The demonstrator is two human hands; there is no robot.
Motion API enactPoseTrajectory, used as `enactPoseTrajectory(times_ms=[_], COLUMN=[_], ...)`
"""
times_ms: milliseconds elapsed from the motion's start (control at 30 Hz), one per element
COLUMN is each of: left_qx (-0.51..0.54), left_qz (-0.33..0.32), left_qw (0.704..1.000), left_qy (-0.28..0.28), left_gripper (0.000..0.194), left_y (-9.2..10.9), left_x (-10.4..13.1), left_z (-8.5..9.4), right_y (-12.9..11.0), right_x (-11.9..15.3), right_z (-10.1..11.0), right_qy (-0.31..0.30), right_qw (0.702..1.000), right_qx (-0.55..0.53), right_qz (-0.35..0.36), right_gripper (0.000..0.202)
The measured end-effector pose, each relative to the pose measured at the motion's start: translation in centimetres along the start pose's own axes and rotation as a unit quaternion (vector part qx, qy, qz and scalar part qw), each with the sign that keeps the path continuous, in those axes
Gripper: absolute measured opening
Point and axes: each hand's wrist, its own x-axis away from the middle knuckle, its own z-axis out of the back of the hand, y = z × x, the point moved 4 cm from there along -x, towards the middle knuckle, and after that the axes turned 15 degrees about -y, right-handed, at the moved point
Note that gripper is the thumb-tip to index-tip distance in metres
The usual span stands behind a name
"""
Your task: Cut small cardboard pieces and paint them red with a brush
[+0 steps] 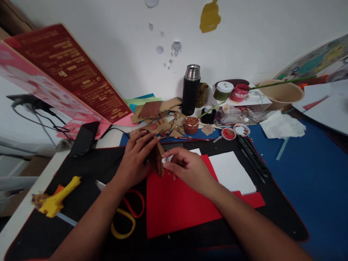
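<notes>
My left hand is wrapped round a brown-painted cardboard piece, tilted up over the red sheet's far left corner; its far side is hidden by my fingers. Between thumb and forefinger, my right hand pinches a small white disc against or right beside the piece's right side; whether they touch I cannot tell. Beneath both hands lies a ribbed red sheet, with white paper to its right. Scissors with red and yellow handles rest by my left forearm, which partly covers them.
A yellow glue gun lies at left near a phone. Cardboard scraps, a black thermos and a brown paint jar stand along the wall. A dark green cutter lies right, near crumpled tissue.
</notes>
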Motion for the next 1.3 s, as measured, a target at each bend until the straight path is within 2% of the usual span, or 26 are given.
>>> enactPoseTrajectory(times_ms=[633, 1133, 1233, 1300], left_qx=[-0.003, -0.010, -0.034, -0.063], left_qz=[-0.006, -0.001, 0.010, 0.041], left_qw=[1.000, 1.000, 0.999, 0.997], left_qy=[0.012, 0.000, -0.008, -0.007], left_gripper=[0.079, 0.077, 0.076, 0.074], left_y=[-0.1, -0.1, -0.6, -1.7], left_x=[0.0, 0.0, 0.1, 0.4], left_z=[-0.1, -0.2, 0.2, 0.9], right_y=[0.1, 0.3, 0.4, 0.4], right_x=[-0.1, -0.2, -0.1, -0.1], right_z=[-0.1, -0.1, -0.1, 0.1], right_qy=[-0.001, 0.000, 0.004, 0.013], right_qw=[1.000, 1.000, 1.000, 0.999], right_qx=[-0.015, -0.004, -0.023, -0.041], right_qz=[0.014, 0.008, 0.008, 0.009], right_gripper=[0.019, 0.020, 0.021, 0.022])
